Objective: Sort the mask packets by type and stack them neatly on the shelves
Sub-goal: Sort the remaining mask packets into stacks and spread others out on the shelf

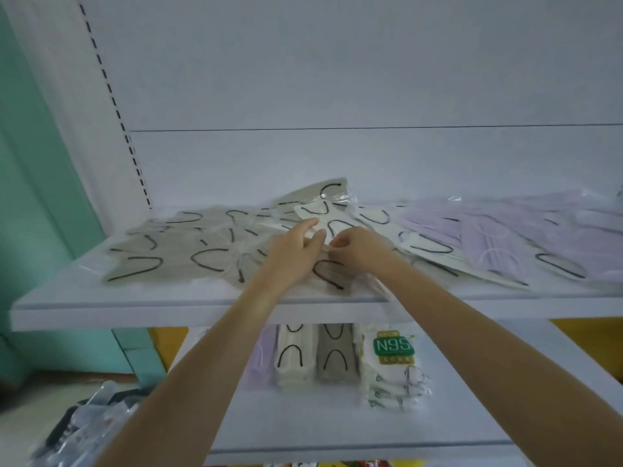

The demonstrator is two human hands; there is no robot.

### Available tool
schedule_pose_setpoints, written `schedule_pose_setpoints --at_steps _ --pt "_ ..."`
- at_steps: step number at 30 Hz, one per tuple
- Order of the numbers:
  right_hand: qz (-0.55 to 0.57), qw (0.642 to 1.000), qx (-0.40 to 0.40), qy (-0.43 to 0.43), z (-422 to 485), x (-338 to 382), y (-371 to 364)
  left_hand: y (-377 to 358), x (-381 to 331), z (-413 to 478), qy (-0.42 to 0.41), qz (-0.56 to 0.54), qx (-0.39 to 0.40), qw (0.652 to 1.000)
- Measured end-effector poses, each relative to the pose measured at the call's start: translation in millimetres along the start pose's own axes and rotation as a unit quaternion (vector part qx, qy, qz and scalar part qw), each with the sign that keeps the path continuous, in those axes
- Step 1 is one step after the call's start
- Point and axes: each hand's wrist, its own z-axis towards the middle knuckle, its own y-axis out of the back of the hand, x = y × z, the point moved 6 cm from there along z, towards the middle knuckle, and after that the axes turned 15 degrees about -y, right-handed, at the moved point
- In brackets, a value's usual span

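Observation:
Mask packets lie scattered over the upper shelf (135,305). Grey-beige packets (175,251) with black ear loops cover its left half. Cream packets (387,224) sit in the middle and lilac packets (499,237) spread to the right. My left hand (296,254) rests on the pile with its fingers lying over a cream packet (333,224). Just to its right, my right hand (357,247) has curled fingers pinching the edge of a packet. Which packet it pinches is hard to tell.
On the lower shelf (337,429) stand neat stacks: lilac (256,362), cream (293,355), grey-beige (335,355) and white N95 packets (392,365). A heap of dark packets in clear wrap (84,426) lies on the floor at lower left. A green wall is at left.

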Motion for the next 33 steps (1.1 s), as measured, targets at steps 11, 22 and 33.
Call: schedule_pose_setpoints --at_steps 11,22,33 --pt "-0.047 0.992 0.048 0.106 78 -26 38 3 16 33 0.091 0.111 -0.14 0.98" --pt "-0.079 0.991 0.016 0.103 109 -27 12 14 44 47 0.107 0.061 -0.242 0.963" --pt "0.059 0.951 -0.02 0.302 88 -6 13 -4 46 60 0.042 -0.055 -0.222 0.973"
